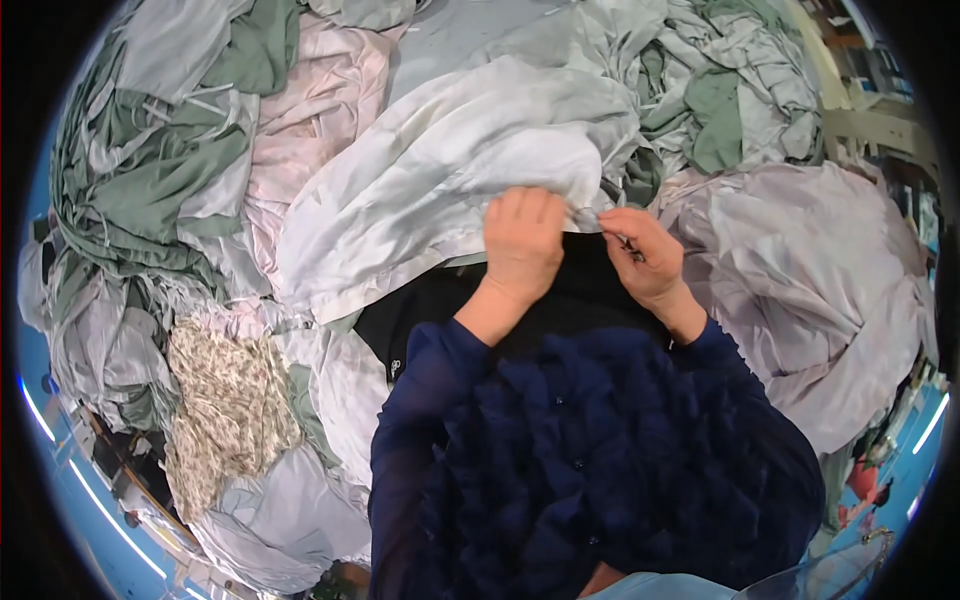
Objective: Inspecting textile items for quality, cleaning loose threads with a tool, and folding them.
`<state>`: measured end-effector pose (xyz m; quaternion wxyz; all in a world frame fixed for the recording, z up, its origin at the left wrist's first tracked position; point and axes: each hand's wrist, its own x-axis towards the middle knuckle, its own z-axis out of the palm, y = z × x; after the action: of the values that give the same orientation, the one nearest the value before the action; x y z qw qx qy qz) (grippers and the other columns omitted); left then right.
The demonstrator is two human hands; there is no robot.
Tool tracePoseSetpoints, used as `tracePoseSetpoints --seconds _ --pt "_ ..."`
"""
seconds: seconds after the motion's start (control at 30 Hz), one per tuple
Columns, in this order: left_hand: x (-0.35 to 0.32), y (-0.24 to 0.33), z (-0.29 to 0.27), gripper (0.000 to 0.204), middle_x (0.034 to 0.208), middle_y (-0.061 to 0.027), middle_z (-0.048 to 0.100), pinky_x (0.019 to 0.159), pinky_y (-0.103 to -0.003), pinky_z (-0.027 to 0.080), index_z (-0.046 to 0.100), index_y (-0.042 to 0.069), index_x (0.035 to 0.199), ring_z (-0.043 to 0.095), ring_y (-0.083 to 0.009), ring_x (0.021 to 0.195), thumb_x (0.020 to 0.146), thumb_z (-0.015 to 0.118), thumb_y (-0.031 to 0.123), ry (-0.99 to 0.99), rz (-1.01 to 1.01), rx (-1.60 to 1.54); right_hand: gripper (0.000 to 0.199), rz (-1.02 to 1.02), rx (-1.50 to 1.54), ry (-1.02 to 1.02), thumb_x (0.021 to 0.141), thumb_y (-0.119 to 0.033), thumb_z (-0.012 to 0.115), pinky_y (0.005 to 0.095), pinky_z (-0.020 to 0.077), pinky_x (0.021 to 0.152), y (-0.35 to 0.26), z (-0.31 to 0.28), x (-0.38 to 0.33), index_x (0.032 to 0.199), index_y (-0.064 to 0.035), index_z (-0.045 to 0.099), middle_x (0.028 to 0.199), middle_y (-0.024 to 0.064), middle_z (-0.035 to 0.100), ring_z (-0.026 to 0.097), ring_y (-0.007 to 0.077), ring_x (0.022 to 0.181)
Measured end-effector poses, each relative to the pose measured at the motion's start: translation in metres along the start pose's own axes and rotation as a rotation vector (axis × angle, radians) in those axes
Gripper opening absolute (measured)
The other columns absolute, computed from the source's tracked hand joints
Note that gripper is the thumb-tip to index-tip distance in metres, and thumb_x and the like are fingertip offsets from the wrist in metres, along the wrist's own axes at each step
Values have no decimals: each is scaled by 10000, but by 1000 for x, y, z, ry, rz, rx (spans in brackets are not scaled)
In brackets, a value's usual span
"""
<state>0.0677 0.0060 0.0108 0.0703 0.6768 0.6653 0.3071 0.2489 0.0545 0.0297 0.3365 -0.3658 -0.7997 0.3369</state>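
A large white cloth [450,150] lies bunched in front of me, its hemmed near edge running from the lower left up to my hands. My left hand [525,240] is closed on that edge, knuckles up, with the fingertips hidden. Just to its right, my right hand [645,255] pinches the same edge between thumb and fingertips. A small dark object shows among the right hand's curled fingers; its kind I cannot make out. Below both hands, black fabric [570,300] spreads across my lap.
Green and white cloth [150,180] is heaped at the left, beside pale pink cloth [310,110]. A patterned beige cloth [225,410] hangs at the lower left. More green and white fabric [720,90] lies at the far right, with a pale mauve cloth [800,290] nearer.
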Motion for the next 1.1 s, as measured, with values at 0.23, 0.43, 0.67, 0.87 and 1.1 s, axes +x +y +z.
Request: tracePoseSetpoints --seconds 0.23,0.43,0.67,0.87,1.1 --pt "-13 -17 -7 131 789 -96 616 660 -322 474 609 20 905 588 -251 705 805 584 -61 203 -340 -535 295 209 98 -4 784 75 672 243 477 629 24 1 -3 1064 -14 653 1007 94 659 637 134 777" --pt "-23 -20 -6 56 763 -49 607 634 -247 446 608 12 944 542 -116 678 889 606 15 231 -481 -663 316 163 192 -74 755 43 703 243 476 669 26 10 16 1060 -28 660 1001 88 652 599 144 755" --pt "-14 -22 -14 131 809 -93 619 668 -282 465 612 12 961 582 -185 719 833 609 -14 217 -434 -622 187 108 197 -171 743 51 680 251 401 586 25 -7 31 914 -21 663 818 51 590 527 137 666" --pt "2 8 -40 572 1168 -166 552 873 -418 441 536 28 1197 538 -341 1049 674 763 70 14 -243 -371 147 63 116 -89 749 59 660 238 384 592 0 -38 54 883 -1 655 789 34 577 511 114 670" --pt "29 42 -37 590 1180 -150 550 868 -419 431 547 19 1194 534 -348 1049 670 784 152 323 -240 -241 89 172 87 -74 781 36 656 206 367 586 -29 -43 64 866 12 645 743 -8 546 470 52 647"
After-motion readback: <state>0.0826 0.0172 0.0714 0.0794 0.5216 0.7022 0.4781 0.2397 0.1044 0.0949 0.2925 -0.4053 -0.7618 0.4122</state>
